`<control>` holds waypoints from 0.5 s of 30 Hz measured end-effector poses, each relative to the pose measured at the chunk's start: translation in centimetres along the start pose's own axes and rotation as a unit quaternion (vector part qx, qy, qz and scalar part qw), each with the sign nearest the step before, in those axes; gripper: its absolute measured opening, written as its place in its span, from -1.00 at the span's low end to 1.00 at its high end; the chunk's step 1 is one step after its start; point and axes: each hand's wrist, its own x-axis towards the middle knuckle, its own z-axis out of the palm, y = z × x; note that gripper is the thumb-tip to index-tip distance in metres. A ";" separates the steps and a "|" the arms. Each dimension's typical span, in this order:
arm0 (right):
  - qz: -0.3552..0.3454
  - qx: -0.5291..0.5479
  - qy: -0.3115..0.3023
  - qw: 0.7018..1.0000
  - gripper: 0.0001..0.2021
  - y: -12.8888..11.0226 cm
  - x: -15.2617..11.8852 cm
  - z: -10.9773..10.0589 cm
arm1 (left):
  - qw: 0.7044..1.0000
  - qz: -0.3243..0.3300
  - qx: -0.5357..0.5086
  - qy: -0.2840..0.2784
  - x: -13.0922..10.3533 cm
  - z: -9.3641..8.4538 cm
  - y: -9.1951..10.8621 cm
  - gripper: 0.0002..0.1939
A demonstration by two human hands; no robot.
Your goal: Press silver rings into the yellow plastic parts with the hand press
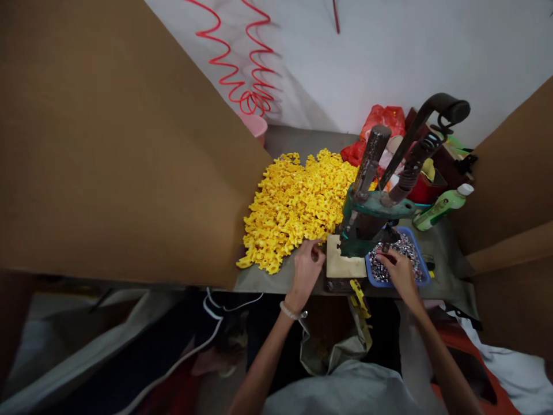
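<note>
A person works bare-handed at a grey table (256, 282) between cardboard panels (129, 144); the left hand (308, 262), a beaded bracelet (290, 312) at its wrist, is at the near edge of a heap of small yellow pieces (294, 202), its fingers curled in toward the thumb; the right hand (398, 272) is over a blue tray (374, 282) of small shiny pieces (404, 248), thumb and fingertips drawn together; whether either hand grips a piece cannot be told at this size.

Between the hands stands a green hand press (375, 204), its dark lever slanting up to the right; a cream-coloured block (334, 262) lies at its foot, just right of the left hand; the heap spreads to the left of the press, the tray sits to its right, and a green bottle (444, 207) leans beyond the tray; red coiled tubing (259, 57) hangs against the white wall (389, 46) behind.
</note>
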 end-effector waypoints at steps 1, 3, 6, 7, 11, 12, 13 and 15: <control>-0.002 0.002 -0.005 1.000 -0.65 -0.1 -0.1 0.3 | 1.000 0.017 0.016 0.002 0.0 0.1 0.2 -0.71; -0.007 0.003 -0.011 1.000 -0.66 -0.4 -0.3 0.9 | 0.998 0.042 0.052 0.007 0.5 0.3 0.1 -0.68; -0.016 -0.002 -0.002 1.000 -0.66 -0.5 -0.6 1.6 | 0.992 0.086 0.093 0.003 2.1 0.4 -0.8 -0.59; -0.021 -0.007 0.003 1.000 -0.66 -0.5 -0.7 1.7 | 0.988 0.102 0.113 0.001 2.8 0.5 -1.2 -0.57; -0.046 -0.032 0.015 0.998 -0.65 -0.1 -0.9 2.1 | 0.974 0.147 0.174 -0.014 5.0 1.0 -2.8 -0.57; -0.051 -0.036 0.018 0.998 -0.65 0.0 -0.9 2.1 | 0.971 0.153 0.182 -0.020 5.2 1.2 -3.2 -0.59; -0.056 -0.040 0.020 0.997 -0.64 0.1 -0.9 2.1 | 0.970 0.156 0.185 -0.024 5.2 1.3 -3.5 -0.60; -0.061 -0.047 0.023 0.997 -0.64 0.2 -1.0 2.2 | 0.971 0.152 0.183 -0.025 4.7 1.3 -4.0 -0.63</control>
